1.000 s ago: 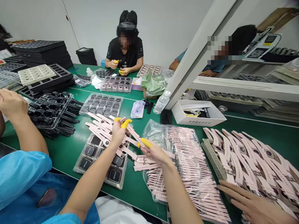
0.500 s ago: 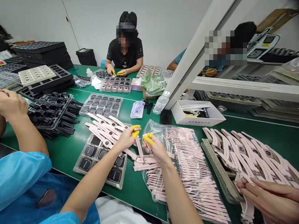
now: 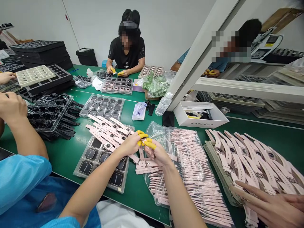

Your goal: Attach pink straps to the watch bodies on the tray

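My left hand (image 3: 133, 143), yellow finger cots on its fingertips, is closed in a pinch on a small dark-faced watch (image 3: 143, 138), mostly covered by the fingers. Against it, my right hand (image 3: 158, 152), also in yellow cots, is pinched shut; what it holds is hidden. Just under the hands, a pink watch strap (image 3: 142, 152) and several loose straps (image 3: 148, 169) lie by the plastic bag. Left of them, pink-strapped watches (image 3: 108, 145) rest across a clear tray (image 3: 78, 171) of square watch faces. Rows of pink straps (image 3: 190, 158) fill the clear bag on my right.
A co-worker's hand (image 3: 266, 202) is at a tray of pink watches (image 3: 244, 152) on the right. Black-strapped watches (image 3: 51, 112) and a neighbour's arm (image 3: 21, 129) are left. Ahead stand a bottle (image 3: 163, 104), a white box (image 3: 201, 115) and another tray (image 3: 102, 106).
My hands have come together; they were slightly apart before. On the right, the co-worker's hand has moved along the pink watches and its fingers have straightened.
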A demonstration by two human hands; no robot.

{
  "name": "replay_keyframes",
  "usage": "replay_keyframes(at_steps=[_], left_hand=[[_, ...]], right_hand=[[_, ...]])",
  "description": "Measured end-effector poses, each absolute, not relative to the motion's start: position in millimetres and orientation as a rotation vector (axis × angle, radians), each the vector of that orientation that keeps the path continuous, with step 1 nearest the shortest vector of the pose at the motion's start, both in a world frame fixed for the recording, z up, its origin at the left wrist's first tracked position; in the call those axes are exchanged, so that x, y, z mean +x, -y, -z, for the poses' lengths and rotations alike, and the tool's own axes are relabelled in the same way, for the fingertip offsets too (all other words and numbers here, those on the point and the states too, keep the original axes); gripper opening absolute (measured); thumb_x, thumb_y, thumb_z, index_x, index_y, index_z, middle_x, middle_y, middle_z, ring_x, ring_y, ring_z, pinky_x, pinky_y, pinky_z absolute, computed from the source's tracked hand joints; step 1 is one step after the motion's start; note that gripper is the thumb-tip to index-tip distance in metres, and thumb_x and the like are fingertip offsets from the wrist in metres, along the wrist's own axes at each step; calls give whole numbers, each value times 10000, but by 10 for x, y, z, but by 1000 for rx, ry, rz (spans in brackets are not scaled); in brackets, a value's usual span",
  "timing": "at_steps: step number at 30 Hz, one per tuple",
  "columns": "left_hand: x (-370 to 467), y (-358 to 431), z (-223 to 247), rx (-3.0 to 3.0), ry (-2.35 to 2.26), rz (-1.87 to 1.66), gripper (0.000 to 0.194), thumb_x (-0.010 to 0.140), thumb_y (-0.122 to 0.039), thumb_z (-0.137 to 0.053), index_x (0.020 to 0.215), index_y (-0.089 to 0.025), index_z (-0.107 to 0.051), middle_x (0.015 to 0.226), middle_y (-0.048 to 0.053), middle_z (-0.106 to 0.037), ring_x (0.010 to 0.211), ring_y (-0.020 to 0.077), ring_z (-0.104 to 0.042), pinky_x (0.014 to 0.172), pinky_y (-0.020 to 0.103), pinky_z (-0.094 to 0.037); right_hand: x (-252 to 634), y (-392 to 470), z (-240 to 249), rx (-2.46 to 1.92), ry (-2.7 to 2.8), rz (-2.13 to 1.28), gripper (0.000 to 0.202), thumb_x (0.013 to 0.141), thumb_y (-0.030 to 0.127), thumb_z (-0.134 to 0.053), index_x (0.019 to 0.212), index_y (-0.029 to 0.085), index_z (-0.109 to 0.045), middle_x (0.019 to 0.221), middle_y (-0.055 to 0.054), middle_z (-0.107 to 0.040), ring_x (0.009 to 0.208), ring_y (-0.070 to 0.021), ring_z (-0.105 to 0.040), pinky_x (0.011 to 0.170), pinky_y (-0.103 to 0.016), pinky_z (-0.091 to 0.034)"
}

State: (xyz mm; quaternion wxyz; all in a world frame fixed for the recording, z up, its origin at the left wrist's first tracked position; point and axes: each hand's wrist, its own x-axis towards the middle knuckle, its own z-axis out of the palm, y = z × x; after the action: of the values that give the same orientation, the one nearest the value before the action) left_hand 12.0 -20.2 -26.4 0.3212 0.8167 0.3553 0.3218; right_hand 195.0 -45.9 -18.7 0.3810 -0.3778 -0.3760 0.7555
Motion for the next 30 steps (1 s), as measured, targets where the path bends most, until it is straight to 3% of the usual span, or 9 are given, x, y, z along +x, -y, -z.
replay_keyframes(at_steps=[4,9,15,24,30], left_hand=[[138,212,251,2123,-1005,-874,439,974,-115,-428,1362,-199,-615,1285,121,-644,1198,241,-634,1070,421,-549],[134,217,240,2106,-1080,-923,451,951,-97,-458,1360,-208,-613,1242,109,-660,1163,237,-637,1056,420,-548],[108,222,216,2169,-982,-808,562,869,-27,-421,1369,-201,-610,1292,115,-628,1213,233,-623,1080,408,-542],[130,234,242,2134,-1091,-815,484,926,-76,-414,1358,-187,-599,1223,113,-643,1145,236,-639,1027,404,-561],[117,241,196,2173,-1021,-761,538,887,-49,-413,1364,-205,-606,1279,112,-623,1221,238,-619,1090,414,-536]], right_hand=[[1927,450,203,-920,870,-1908,410,803,508,-816,821,219,-526,468,105,-425,377,-42,-243,392,-186,-170],[1926,436,220,-898,802,-1877,418,817,482,-816,814,230,-483,483,112,-410,374,-44,-256,389,-179,-182],[1916,458,243,-869,870,-1978,385,820,495,-803,837,220,-534,452,102,-421,376,-54,-235,379,-190,-173],[1856,456,250,-881,801,-1899,368,808,475,-811,827,223,-544,467,108,-409,367,-52,-251,381,-194,-188],[1884,463,265,-852,809,-1976,337,816,456,-809,836,216,-574,447,102,-417,369,-58,-241,373,-196,-187]])
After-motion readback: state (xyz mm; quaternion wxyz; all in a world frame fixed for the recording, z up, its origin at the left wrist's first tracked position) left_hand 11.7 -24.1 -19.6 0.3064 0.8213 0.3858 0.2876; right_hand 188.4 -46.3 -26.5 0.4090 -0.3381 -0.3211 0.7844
